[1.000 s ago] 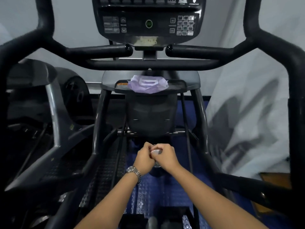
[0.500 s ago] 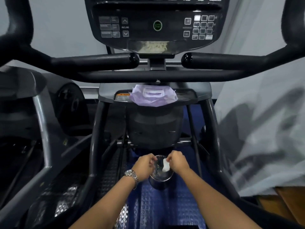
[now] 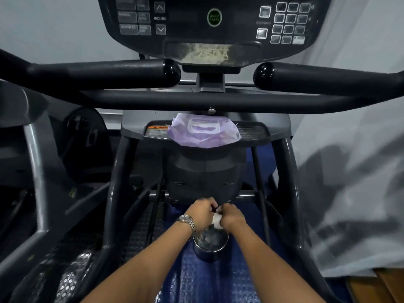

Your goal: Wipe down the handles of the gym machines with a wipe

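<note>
Both hands together above a metal bin (image 3: 210, 246). Right hand (image 3: 232, 216) pinching a white wipe (image 3: 216, 221); left hand (image 3: 202, 213) clenched, contents unclear.

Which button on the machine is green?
The round quick-start button in the middle of the console. The other buttons around it are square and grey.

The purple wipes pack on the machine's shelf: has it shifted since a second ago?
No. The wipes pack sits in the same spot on the shelf, overlapping the warning label as before. Only the camera moved closer.
</note>
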Tool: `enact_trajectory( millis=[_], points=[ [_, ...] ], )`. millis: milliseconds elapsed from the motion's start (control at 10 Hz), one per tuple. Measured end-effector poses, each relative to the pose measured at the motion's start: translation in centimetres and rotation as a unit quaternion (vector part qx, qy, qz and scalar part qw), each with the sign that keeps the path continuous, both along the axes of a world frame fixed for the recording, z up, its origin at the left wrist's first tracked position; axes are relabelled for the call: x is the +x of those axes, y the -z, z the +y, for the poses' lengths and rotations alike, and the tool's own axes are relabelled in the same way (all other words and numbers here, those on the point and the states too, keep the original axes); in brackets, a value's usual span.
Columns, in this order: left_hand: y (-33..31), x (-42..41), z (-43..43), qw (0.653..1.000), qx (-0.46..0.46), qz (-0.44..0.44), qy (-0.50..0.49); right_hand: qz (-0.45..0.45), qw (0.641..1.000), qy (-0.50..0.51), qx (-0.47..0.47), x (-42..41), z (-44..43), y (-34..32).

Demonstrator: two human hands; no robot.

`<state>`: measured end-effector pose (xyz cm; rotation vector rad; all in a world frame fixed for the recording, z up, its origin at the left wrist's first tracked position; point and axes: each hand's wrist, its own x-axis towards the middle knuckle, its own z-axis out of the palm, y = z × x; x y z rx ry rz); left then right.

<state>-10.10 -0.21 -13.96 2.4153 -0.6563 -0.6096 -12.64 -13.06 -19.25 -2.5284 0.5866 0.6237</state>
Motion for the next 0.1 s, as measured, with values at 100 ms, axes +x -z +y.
enact_trajectory(
  millis=[100],
  points=[
    [1.75, 0.08, -0.05, 1.0, 0.004, 0.003, -0.023, -0.025, 0.999, 0.03, 0.006, 0.29, -0.87, 2.71]
  ],
)
